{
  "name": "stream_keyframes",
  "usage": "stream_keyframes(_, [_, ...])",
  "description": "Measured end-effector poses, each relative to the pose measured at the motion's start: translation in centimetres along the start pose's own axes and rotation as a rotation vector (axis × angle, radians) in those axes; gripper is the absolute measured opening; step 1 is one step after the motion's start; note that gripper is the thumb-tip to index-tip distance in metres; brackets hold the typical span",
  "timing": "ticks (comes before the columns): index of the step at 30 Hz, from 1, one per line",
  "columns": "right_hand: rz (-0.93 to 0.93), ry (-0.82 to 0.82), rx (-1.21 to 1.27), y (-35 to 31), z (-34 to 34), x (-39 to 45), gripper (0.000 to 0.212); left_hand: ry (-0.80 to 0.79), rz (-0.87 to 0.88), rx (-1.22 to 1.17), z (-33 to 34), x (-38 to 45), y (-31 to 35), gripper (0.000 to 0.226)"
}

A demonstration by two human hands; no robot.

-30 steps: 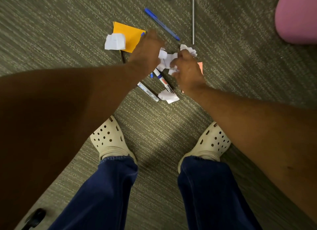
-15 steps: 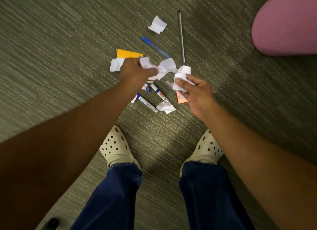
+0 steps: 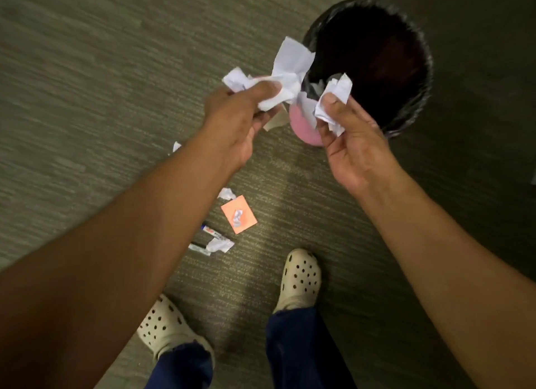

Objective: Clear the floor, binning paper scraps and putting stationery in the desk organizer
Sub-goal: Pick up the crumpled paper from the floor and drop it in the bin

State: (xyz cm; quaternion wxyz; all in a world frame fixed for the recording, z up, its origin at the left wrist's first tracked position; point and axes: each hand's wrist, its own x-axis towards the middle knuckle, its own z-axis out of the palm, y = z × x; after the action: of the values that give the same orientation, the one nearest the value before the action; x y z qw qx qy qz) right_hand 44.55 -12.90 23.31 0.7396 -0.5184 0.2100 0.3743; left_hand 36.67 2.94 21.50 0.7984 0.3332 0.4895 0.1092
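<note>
Carpeted floor (image 3: 87, 98) throughout, grey-green, blurred at far left. Left hand (image 3: 232, 127) raised above the floor, fingers closed on a bunch of crumpled white paper (image 3: 285, 72), one flat sheet end standing up against the near rim of the bin. Below the left forearm, on the floor: a small white scrap (image 3: 176, 146), two markers (image 3: 213, 234) lying side by side with a crumpled scrap (image 3: 219, 245) across their ends, an orange sticky note (image 3: 238, 213) with a small white scrap resting on it, another white scrap (image 3: 226, 193) just beside its upper corner. Cream perforated clogs (image 3: 301, 278) and dark blue trouser legs at bottom centre. Right hand (image 3: 353, 148) held at the bin's near edge, thumb and fingers pinching a second crumpled white wad (image 3: 333, 98). Pink bin (image 3: 304, 127) with black liner (image 3: 412, 104) at upper right, open-topped, interior dark; one pale scrap visible inside near the rim. Desk organizer out of frame.
</note>
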Motion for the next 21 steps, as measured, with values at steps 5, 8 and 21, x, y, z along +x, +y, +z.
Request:
stream_keyframes(5, [-0.085,0.184,-0.016,-6.0,-0.4,2.8,0.035,-0.066,-0.101,0.066,9.5,1.3,0.8,0.025])
stream_keyframes(8, [-0.059,0.269,-0.13,-7.2,-0.9,4.9,0.028,-0.116,-0.147,0.213,12.7,2.3,-0.3,0.019])
stream_keyframes(21, [-0.155,0.361,-0.434,-3.2,-2.9,5.9,0.015,-0.074,-0.164,0.251,8.4,1.9,-0.6,0.032])
